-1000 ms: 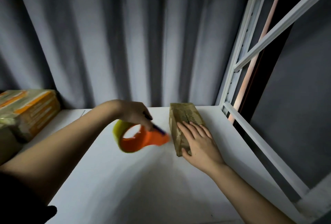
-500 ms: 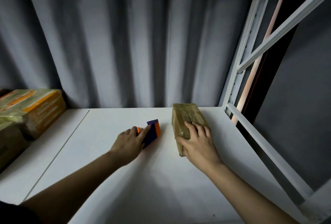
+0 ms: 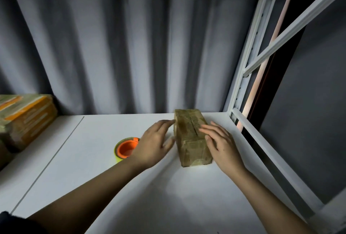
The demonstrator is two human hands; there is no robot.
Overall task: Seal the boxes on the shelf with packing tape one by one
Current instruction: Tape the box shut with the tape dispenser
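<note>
Box [image 3: 192, 136] lies on shelf [image 3: 168, 196], R side, apparently taped over. L hand [image 3: 152, 147] and R hand [image 3: 220, 144] flank it, fingers released, flat vs. its sides. Tape [image 3: 125, 148] set down beside L hand. Stacked boxes [image 3: 24, 117] far L: seal status unclear.

A white shelf [image 3: 153, 192] carries a small brown box [image 3: 192, 140], lying lengthwise near the back right corner. A roll of tape with an orange core [image 3: 124, 148] lies flat left of it, toward the middle. Taped boxes with orange markings [image 3: 24, 119] sit at the back left edge.
</note>
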